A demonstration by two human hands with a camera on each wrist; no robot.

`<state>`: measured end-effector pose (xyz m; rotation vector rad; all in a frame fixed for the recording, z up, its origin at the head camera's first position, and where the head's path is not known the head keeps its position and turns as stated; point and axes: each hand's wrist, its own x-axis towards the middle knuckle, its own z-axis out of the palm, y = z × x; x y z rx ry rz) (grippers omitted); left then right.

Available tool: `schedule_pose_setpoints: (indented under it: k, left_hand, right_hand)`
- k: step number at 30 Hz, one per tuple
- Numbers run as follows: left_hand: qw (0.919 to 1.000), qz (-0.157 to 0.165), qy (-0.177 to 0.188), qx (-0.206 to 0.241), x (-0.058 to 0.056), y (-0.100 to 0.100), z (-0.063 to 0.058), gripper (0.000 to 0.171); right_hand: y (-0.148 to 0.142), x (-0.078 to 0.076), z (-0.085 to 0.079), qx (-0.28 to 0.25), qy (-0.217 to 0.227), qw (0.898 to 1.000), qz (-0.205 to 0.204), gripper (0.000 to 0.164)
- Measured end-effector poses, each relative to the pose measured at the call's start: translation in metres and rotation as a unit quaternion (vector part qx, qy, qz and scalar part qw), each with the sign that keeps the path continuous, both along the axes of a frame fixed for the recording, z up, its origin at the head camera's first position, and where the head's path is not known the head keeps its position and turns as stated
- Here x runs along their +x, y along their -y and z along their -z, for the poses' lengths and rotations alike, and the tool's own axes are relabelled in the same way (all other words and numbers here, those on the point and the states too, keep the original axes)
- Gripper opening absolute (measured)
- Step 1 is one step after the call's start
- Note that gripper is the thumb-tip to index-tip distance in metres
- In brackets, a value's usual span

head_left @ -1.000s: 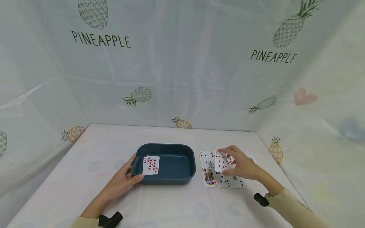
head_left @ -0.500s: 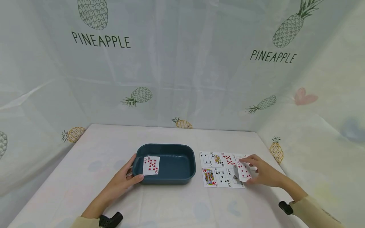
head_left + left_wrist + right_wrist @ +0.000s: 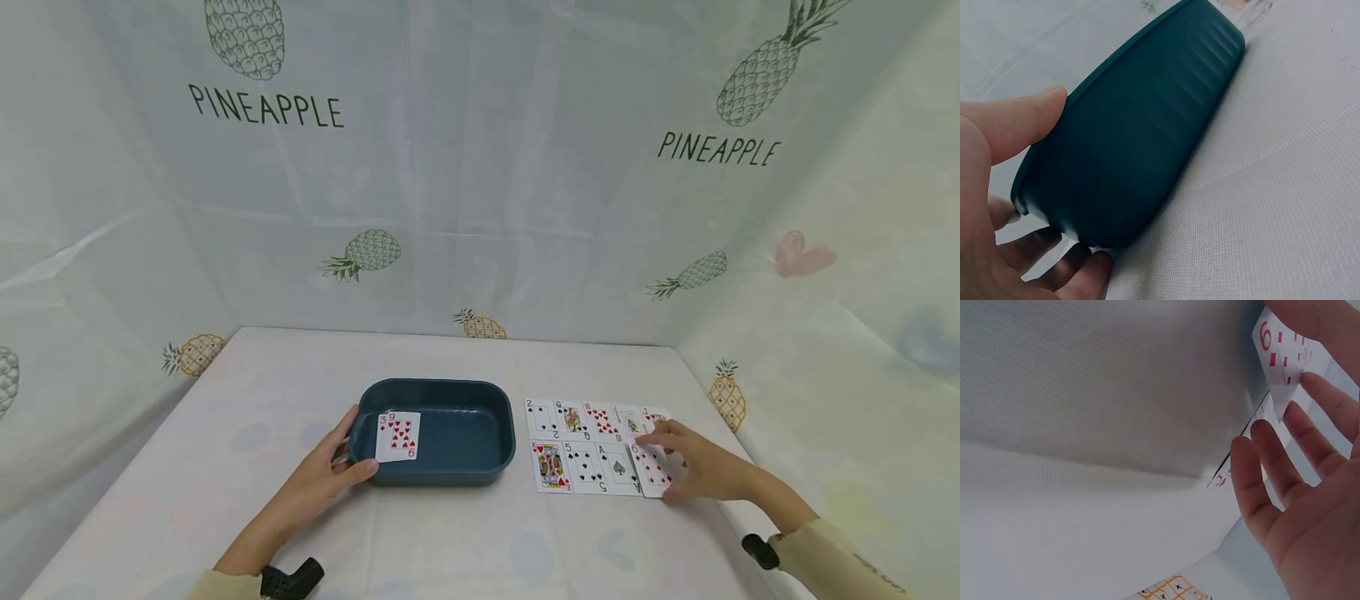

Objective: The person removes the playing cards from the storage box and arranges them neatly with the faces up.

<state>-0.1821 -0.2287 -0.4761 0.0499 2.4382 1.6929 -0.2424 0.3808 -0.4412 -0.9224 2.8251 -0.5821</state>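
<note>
My left hand (image 3: pixel 322 475) grips the left end of a dark teal rectangular tray (image 3: pixel 468 433). In the left wrist view the thumb is on the tray's rim and the fingers bend around its end. A nine of hearts (image 3: pixel 402 437) overlaps a three of diamonds inside the tray. On the right, my right hand (image 3: pixel 705 468) pinches a six of diamonds (image 3: pixel 649 473) between thumb and index finger. This card slants at the lower row's right end, beside the ace of spades (image 3: pixel 619 468); the right wrist view shows it tilted up, other fingers spread apart.
Face-up playing cards lie in two rows right of the tray, including a black two (image 3: pixel 541 421), a queen (image 3: pixel 572 419), a red face card (image 3: pixel 551 467) and a five of spades (image 3: pixel 583 467). My right fingers partly cover the upper row's last card (image 3: pixel 657 414). A white cloth (image 3: pixel 442 542) covers the table.
My right hand has carried the six of diamonds rightward from above the upper row, then down to the lower row's right end. The left hand and tray have stayed put.
</note>
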Motion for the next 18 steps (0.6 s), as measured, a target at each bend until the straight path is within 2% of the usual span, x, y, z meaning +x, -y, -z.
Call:
schedule_pose_setpoints:
  k: [7, 18]
  left_hand:
    - [1.0000, 0.000, 0.000, -0.008, -0.0004, -0.0004, 0.0003, 0.101]
    - [0.9999, 0.002, -0.006, -0.012, 0.0002, -0.0006, -0.0007, 0.101]
  right_hand:
    - [-0.0015, 0.0016, 0.0024, 0.030, -0.004, 1.000, 0.006, 0.075]
    - [0.0017, 0.0006, 0.0029, 0.045, -0.030, 0.999, -0.005, 0.072]
